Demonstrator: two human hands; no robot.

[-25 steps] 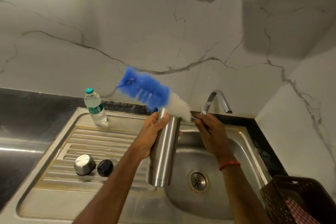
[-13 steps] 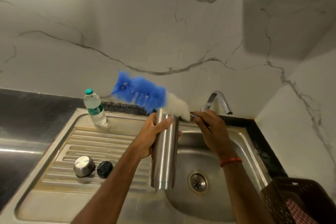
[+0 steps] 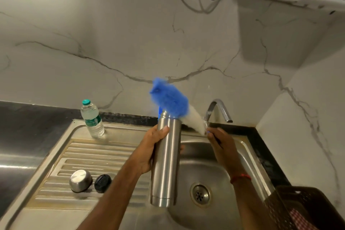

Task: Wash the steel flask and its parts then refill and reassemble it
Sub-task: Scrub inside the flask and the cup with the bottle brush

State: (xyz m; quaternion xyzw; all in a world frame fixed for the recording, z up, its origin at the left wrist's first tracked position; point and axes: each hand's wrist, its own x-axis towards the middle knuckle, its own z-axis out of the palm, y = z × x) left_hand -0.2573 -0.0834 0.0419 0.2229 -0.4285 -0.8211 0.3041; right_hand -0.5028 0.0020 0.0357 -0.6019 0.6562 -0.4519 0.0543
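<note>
The left hand (image 3: 149,152) has its grip closed round the upper half of the steel flask (image 3: 165,162), thumb on the near side and fingertips just showing past the far edge. The flask is held upright in the air, its base hanging above the seam between the ribbed draining board (image 3: 74,157) and the sink bowl (image 3: 220,173). Its mouth is open.

The right hand (image 3: 222,145), at about 3 o'clock from the flask's mouth, has its grip pinched shut on the thin handle of a bottle brush (image 3: 174,106). The brush slants up and to the left from that hand: white bristles nearest the fingers, blue bristles beyond, blurred. The blue part sits at the flask's mouth, at 12 o'clock from it; whether any bristles are inside the neck cannot be told. A red thread circles the right wrist.

On the draining board, at 8 o'clock from the flask, a steel cup (image 3: 80,180) lies mouth down, and a black stopper (image 3: 102,183) sits just beside it at its 3 o'clock. A plastic water bottle (image 3: 92,118) with a green cap stands upright at the board's far edge, at 10 o'clock from the flask.

The curved tap (image 3: 219,110) rises behind the right hand. The drain (image 3: 200,194) lies at 4 o'clock from the flask's base. A dark basket (image 3: 302,209) occupies the 5 o'clock corner, a chequered cloth inside it.
</note>
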